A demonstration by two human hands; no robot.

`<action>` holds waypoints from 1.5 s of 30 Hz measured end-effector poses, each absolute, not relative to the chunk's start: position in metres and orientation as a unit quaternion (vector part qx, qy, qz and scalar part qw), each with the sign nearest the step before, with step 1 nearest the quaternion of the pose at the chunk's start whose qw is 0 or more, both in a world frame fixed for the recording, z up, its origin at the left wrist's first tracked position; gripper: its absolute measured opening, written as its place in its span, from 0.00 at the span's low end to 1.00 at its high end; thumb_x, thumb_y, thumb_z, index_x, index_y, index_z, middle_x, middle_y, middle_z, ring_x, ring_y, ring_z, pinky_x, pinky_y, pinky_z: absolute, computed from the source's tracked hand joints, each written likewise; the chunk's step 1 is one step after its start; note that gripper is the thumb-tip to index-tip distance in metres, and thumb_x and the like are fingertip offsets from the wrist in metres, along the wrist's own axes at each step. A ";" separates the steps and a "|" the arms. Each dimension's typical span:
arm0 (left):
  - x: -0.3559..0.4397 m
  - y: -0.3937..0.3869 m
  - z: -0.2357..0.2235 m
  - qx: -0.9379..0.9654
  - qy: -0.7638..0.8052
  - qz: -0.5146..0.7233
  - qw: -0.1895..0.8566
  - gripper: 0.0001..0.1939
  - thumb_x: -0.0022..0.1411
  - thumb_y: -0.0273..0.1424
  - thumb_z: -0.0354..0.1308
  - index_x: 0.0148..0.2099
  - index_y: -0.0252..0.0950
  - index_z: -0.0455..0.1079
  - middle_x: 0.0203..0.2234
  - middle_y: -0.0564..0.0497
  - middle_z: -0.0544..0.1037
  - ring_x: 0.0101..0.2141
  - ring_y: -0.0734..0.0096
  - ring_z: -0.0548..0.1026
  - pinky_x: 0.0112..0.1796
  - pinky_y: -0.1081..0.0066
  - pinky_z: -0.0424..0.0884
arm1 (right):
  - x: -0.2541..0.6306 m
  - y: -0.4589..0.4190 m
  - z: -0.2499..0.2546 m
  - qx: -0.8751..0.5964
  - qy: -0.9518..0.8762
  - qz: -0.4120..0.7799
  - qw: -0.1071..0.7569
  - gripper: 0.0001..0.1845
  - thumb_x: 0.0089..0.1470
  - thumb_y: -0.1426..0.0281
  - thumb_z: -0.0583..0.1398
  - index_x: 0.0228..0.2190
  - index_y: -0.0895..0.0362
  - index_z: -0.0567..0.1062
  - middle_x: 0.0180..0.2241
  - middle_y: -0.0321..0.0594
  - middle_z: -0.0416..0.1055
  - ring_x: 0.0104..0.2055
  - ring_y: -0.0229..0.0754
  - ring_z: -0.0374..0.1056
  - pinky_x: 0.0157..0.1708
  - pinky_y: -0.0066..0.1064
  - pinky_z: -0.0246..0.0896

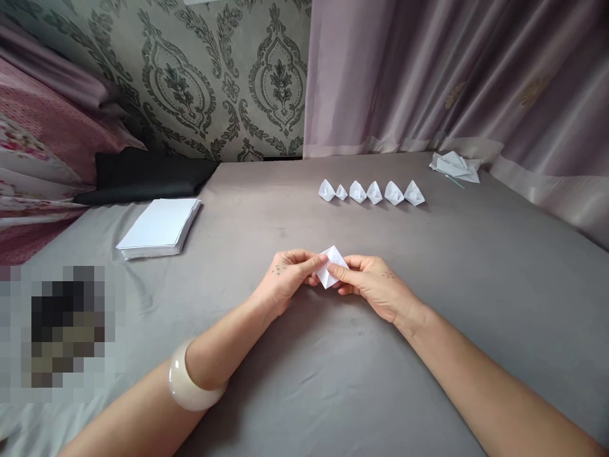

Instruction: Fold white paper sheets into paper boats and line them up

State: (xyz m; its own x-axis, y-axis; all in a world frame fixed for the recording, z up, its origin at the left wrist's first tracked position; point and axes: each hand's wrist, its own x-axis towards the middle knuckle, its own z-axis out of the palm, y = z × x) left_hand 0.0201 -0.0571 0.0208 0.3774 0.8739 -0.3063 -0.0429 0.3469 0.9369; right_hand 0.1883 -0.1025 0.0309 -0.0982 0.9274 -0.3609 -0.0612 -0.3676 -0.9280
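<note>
A small white sheet of paper, folded into a diamond (333, 256), is held between both hands above the grey cloth. My left hand (291, 274) grips its left corner, thumb on top and fingers curled underneath. From the right, my right hand (373, 282) pinches the same folded paper, its thumb pressed across the front face. Both thumbs lie close together on the paper, and the fingertips behind it are partly hidden. Beyond the hands stands a row of several small folded paper boats (373, 192), white like the piece being held.
A thick stack of white paper (160, 223) lies at the left. More folded white paper (455, 167) sits at the far right near the curtain (380, 76). Dark folded fabric (152, 178) is at the back left. A blurred patch (66, 330) covers something at lower left.
</note>
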 end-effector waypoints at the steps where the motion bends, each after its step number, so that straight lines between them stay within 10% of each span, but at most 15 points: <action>1: 0.021 -0.058 0.021 0.465 0.447 0.331 0.689 0.16 0.49 0.41 0.68 0.28 0.31 0.74 0.19 0.51 0.73 0.20 0.79 0.67 0.24 0.75 0.67 | 0.189 -0.102 0.030 -0.545 -0.391 0.626 0.398 0.17 0.46 0.58 0.67 0.32 0.58 0.80 0.31 0.40 0.76 0.33 0.35 0.70 0.31 0.25 0.65; 15: 0.028 -0.063 0.023 0.574 0.424 0.339 0.613 0.12 0.58 0.35 0.58 0.43 0.35 0.70 0.17 0.58 0.66 0.21 0.77 0.64 0.26 0.75 0.61 | 0.187 -0.098 0.028 -0.598 -0.433 0.559 0.377 0.16 0.47 0.59 0.65 0.31 0.60 0.76 0.26 0.37 0.74 0.26 0.34 0.65 0.24 0.25 0.58; 25: 0.019 -0.056 0.007 0.829 0.465 0.235 0.204 0.09 0.62 0.31 0.55 0.45 0.37 0.67 0.37 0.48 0.72 0.35 0.65 0.69 0.33 0.69 0.66 | 0.187 -0.093 0.007 -0.679 -0.673 0.105 0.274 0.15 0.52 0.67 0.62 0.43 0.56 0.72 0.45 0.46 0.69 0.42 0.47 0.67 0.36 0.35 0.63; 33: 0.017 -0.061 0.010 0.946 0.287 0.139 0.065 0.16 0.64 0.18 0.40 0.42 0.32 0.69 0.38 0.43 0.71 0.37 0.64 0.66 0.41 0.66 0.70 | 0.185 -0.095 0.004 -0.557 -0.800 0.109 0.193 0.19 0.61 0.79 0.47 0.46 0.55 0.71 0.44 0.45 0.67 0.46 0.46 0.62 0.46 0.36 0.62; 45: 0.006 -0.050 0.011 0.908 0.310 0.193 0.206 0.06 0.61 0.30 0.57 0.39 0.35 0.75 0.40 0.46 0.75 0.39 0.65 0.73 0.42 0.68 0.71 | 0.194 -0.089 0.001 -0.551 -0.796 0.110 0.225 0.16 0.60 0.77 0.49 0.43 0.57 0.74 0.44 0.48 0.67 0.46 0.46 0.65 0.46 0.38 0.63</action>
